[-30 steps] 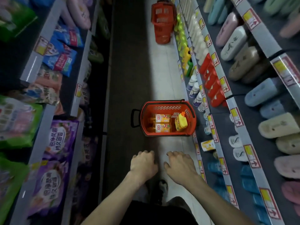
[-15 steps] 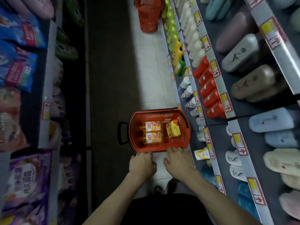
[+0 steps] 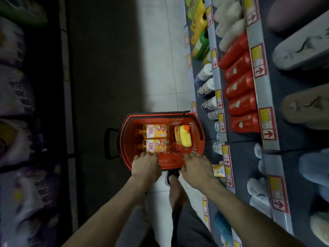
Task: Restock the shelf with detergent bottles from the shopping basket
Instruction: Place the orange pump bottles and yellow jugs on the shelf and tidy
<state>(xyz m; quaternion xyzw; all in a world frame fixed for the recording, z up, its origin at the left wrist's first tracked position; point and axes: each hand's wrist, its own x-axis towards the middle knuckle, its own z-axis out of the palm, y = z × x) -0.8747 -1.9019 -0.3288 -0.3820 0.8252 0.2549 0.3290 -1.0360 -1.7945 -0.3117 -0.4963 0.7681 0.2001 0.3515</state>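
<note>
An orange shopping basket (image 3: 199, 145) stands on the aisle floor beside the right-hand shelf. Inside it lie two orange detergent bottles with white labels, one (image 3: 155, 131) behind the other (image 3: 156, 145), and a yellow bottle with an orange cap (image 3: 183, 136) stands to their right. My left hand (image 3: 146, 166) hovers over the basket's near rim, its fingertips at the nearer orange bottle. My right hand (image 3: 195, 168) is over the near right corner, fingers spread. Neither hand holds anything.
The right shelf (image 3: 220, 111) holds yellow and green bottles (image 3: 199, 31), white-blue bottles (image 3: 204, 81), red bottles (image 3: 240, 104) and, higher, slippers (image 3: 302, 49). A small yellow carton (image 3: 218, 169) sits low on the shelf. Bagged goods (image 3: 16, 97) fill the dark left shelf. My foot (image 3: 171, 177) is behind the basket.
The view has closed in on the basket. Both hands have moved forward from short of the basket to over its near rim.
</note>
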